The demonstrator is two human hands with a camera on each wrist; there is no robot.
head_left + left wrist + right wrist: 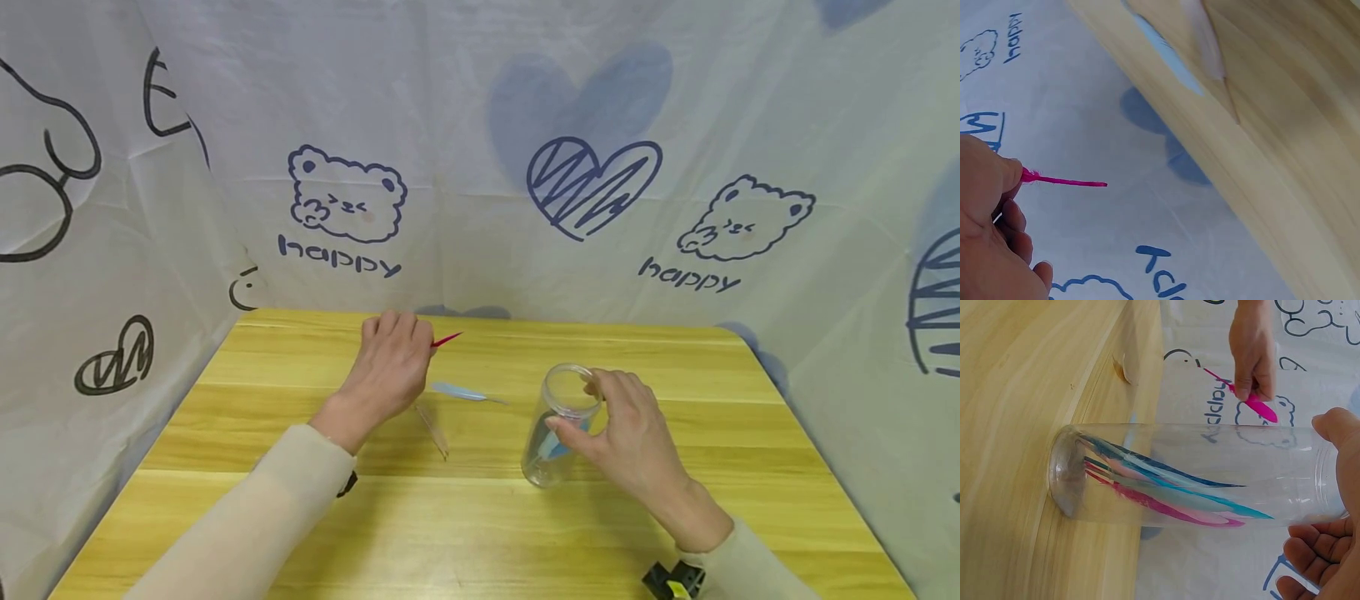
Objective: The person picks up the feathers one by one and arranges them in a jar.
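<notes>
Between the thumb and fingers of my left hand [388, 358] is a magenta feather [1072, 182], pinched and held above the table's far part. In the left wrist view its bare quill points away from the hand. My right hand [637, 433] grips a clear plastic jar [1197, 440] near its open rim, thumb on one side and fingers on the other. The jar stands roughly upright, its base at the tabletop. Several feathers [1172, 487] in blue, teal, pink and magenta lean inside it. On the table between the hands lie a light blue feather [459, 392] and a pale feather [435, 437].
The wooden table [480, 533] runs back to a white cloth wall [465, 167] printed with bears and hearts. Similar cloth hangs along both sides. A dark strap piece [675, 579] sits at the right wrist.
</notes>
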